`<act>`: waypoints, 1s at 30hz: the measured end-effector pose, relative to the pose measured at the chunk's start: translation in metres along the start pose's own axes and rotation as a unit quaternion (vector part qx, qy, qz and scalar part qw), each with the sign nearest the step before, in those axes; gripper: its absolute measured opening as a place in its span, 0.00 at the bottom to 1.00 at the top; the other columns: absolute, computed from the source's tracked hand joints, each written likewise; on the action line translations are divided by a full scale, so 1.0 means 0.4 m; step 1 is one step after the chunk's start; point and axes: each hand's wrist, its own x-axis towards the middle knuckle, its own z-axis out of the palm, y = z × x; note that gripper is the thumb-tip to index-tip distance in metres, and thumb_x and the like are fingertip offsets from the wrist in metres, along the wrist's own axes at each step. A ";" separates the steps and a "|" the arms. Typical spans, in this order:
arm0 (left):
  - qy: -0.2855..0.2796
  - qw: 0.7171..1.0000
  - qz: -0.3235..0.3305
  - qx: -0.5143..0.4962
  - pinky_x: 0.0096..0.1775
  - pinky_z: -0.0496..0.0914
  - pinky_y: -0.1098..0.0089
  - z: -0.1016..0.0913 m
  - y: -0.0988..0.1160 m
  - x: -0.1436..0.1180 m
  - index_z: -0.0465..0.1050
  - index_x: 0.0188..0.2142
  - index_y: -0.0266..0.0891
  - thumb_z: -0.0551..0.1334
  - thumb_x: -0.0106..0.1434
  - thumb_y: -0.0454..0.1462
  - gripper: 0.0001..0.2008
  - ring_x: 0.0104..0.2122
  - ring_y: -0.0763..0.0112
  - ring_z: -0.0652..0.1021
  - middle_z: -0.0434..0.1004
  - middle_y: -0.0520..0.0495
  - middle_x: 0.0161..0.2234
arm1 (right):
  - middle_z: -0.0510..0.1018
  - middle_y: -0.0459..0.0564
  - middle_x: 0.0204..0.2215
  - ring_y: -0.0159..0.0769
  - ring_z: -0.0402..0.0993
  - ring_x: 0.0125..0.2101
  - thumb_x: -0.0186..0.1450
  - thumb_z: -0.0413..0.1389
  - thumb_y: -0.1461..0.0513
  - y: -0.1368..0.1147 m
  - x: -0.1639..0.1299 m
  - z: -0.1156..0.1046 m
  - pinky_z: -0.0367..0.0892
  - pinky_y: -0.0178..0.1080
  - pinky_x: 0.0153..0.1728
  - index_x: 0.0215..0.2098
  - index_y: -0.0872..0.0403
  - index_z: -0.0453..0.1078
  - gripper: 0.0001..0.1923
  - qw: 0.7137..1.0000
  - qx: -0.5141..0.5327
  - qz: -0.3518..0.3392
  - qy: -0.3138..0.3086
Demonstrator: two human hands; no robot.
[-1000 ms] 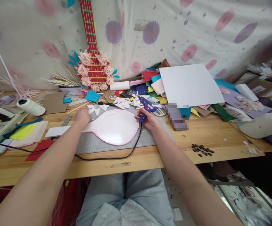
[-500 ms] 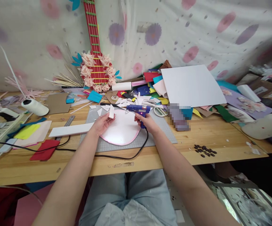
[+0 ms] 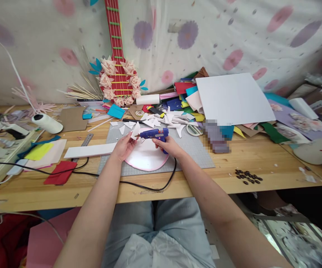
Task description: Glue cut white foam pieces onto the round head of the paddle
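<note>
My right hand (image 3: 165,145) is wrapped round the handle of a blue hot glue gun (image 3: 153,134), its nozzle pointing left. Pinched in my left hand (image 3: 124,147) is a small white foam piece (image 3: 135,131), and the nozzle tip is at this piece; whether they touch I cannot tell. Below both hands a rounded white board (image 3: 146,158) with a pink edge lies on the grey cutting mat (image 3: 197,156). A white strip (image 3: 91,150) extends left from beside my left hand. The gun's black cord (image 3: 149,189) curves across the table.
Several white scraps (image 3: 174,118) lie behind the mat, near scissors (image 3: 194,130). A red paper guitar with pink flowers (image 3: 120,80) stands against the curtain. Small black oval pieces (image 3: 248,176) lie at right. A large white sheet (image 3: 233,98) rests on coloured felt. At left is a power strip (image 3: 7,162).
The glue gun has moved left relative to the board, bringing its nozzle to the white piece. The piece is now more tilted in my left hand. The whole view has shifted slightly.
</note>
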 end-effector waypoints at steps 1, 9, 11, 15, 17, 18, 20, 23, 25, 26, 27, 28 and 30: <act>0.001 1.000 -0.001 0.001 0.32 0.71 0.78 -0.001 -0.001 0.001 0.74 0.44 0.37 0.60 0.62 0.35 0.11 0.29 0.77 0.76 0.78 0.48 0.30 | 0.71 0.45 0.20 0.26 0.60 0.17 0.53 0.58 0.45 0.000 0.000 0.001 0.58 0.34 0.20 0.25 0.55 0.67 0.21 1.000 -0.001 -0.001 0.001; -0.015 1.000 0.003 0.005 0.31 0.70 0.78 0.000 -0.001 -0.001 0.75 0.43 0.37 0.62 0.60 0.34 0.11 0.28 0.78 0.75 0.78 0.50 0.29 | 0.70 0.44 0.18 0.27 0.61 0.17 0.52 0.59 0.46 -0.009 -0.002 0.009 0.58 0.34 0.19 0.22 0.54 0.65 0.20 1.000 -0.003 -0.008 0.014; -0.018 1.000 0.005 0.009 0.32 0.70 0.78 0.000 -0.001 -0.001 0.74 0.44 0.38 0.62 0.60 0.35 0.11 0.28 0.78 0.75 0.78 0.50 0.29 | 0.69 0.44 0.18 0.27 0.61 0.16 0.52 0.59 0.45 -0.007 -0.001 0.009 0.57 0.33 0.18 0.22 0.53 0.65 0.20 1.000 -0.005 -0.007 0.010; -0.022 1.000 0.006 0.008 0.31 0.70 0.78 0.001 -0.001 -0.002 0.74 0.44 0.38 0.63 0.60 0.34 0.12 0.27 0.79 0.75 0.78 0.51 0.29 | 0.69 0.44 0.17 0.26 0.60 0.16 0.52 0.58 0.45 0.000 0.003 0.011 0.57 0.33 0.18 0.22 0.54 0.65 0.21 1.000 -0.011 0.000 0.005; -0.024 1.000 0.005 0.007 0.30 0.70 0.79 0.002 -0.001 -0.003 0.75 0.43 0.38 0.63 0.59 0.34 0.11 0.27 0.79 0.75 0.77 0.51 0.28 | 0.69 0.44 0.17 0.26 0.60 0.16 0.52 0.58 0.44 0.001 0.004 0.011 0.57 0.33 0.18 0.22 0.54 0.65 0.22 1.000 -0.012 0.001 0.006; -0.025 1.000 0.005 0.006 0.30 0.70 0.79 0.003 -0.001 -0.003 0.75 0.42 0.37 0.63 0.59 0.34 0.10 0.27 0.79 0.75 0.77 0.51 0.28 | 0.69 0.44 0.17 0.27 0.60 0.16 0.52 0.58 0.44 0.001 0.004 0.011 0.57 0.33 0.18 0.21 0.54 0.65 0.22 1.000 -0.012 0.001 0.007; -0.027 1.000 0.004 0.005 0.30 0.70 0.79 0.003 -0.001 -0.003 0.75 0.40 0.36 0.63 0.60 0.34 0.08 0.27 0.79 0.75 0.78 0.51 0.29 | 0.69 0.44 0.17 0.27 0.61 0.16 0.52 0.58 0.44 -0.001 0.003 0.011 0.57 0.34 0.19 0.21 0.54 0.65 0.21 1.000 -0.012 0.002 0.007; -0.031 0.999 0.005 0.009 0.31 0.70 0.79 0.002 -0.002 -0.003 0.75 0.38 0.35 0.62 0.60 0.33 0.07 0.28 0.79 0.75 0.78 0.50 0.29 | 0.68 0.44 0.17 0.27 0.61 0.16 0.52 0.58 0.45 0.000 0.005 0.010 0.57 0.34 0.19 0.21 0.54 0.64 0.21 1.000 -0.016 0.005 0.013; -0.034 0.999 0.007 0.014 0.31 0.70 0.78 0.002 -0.002 -0.004 0.76 0.37 0.35 0.61 0.61 0.33 0.06 0.30 0.77 0.76 0.78 0.49 0.30 | 0.67 0.44 0.17 0.27 0.60 0.17 0.52 0.59 0.45 0.005 0.009 0.009 0.57 0.35 0.19 0.20 0.53 0.63 0.21 0.999 -0.017 0.007 0.029; -0.033 0.999 0.007 0.017 0.31 0.70 0.78 0.002 -0.001 -0.005 0.76 0.37 0.35 0.61 0.61 0.33 0.06 0.31 0.77 0.76 0.78 0.48 0.31 | 0.67 0.44 0.16 0.27 0.60 0.17 0.52 0.59 0.45 0.008 0.012 0.008 0.58 0.35 0.19 0.20 0.53 0.63 0.22 0.999 -0.017 0.010 0.039; -0.033 0.999 0.005 0.021 0.32 0.70 0.78 0.003 -0.001 -0.006 0.75 0.36 0.35 0.61 0.61 0.33 0.06 0.31 0.76 0.76 0.78 0.48 0.32 | 0.67 0.44 0.16 0.28 0.60 0.17 0.52 0.59 0.44 0.011 0.016 0.007 0.58 0.35 0.19 0.20 0.53 0.63 0.22 0.999 -0.016 0.014 0.050; -0.032 0.999 0.002 0.024 0.32 0.69 0.77 0.003 0.000 -0.006 0.75 0.36 0.35 0.60 0.61 0.33 0.06 0.32 0.76 0.76 0.78 0.47 0.32 | 0.66 0.44 0.16 0.28 0.60 0.17 0.52 0.59 0.44 0.015 0.019 0.006 0.58 0.35 0.19 0.19 0.53 0.62 0.22 0.998 -0.014 0.018 0.061; -0.027 0.999 -0.007 0.030 0.31 0.69 0.78 0.005 0.002 -0.008 0.75 0.35 0.34 0.60 0.61 0.33 0.05 0.31 0.76 0.76 0.79 0.47 0.33 | 0.66 0.45 0.16 0.28 0.60 0.17 0.53 0.59 0.44 0.023 0.026 0.004 0.58 0.35 0.18 0.18 0.52 0.61 0.22 0.997 -0.009 0.023 0.076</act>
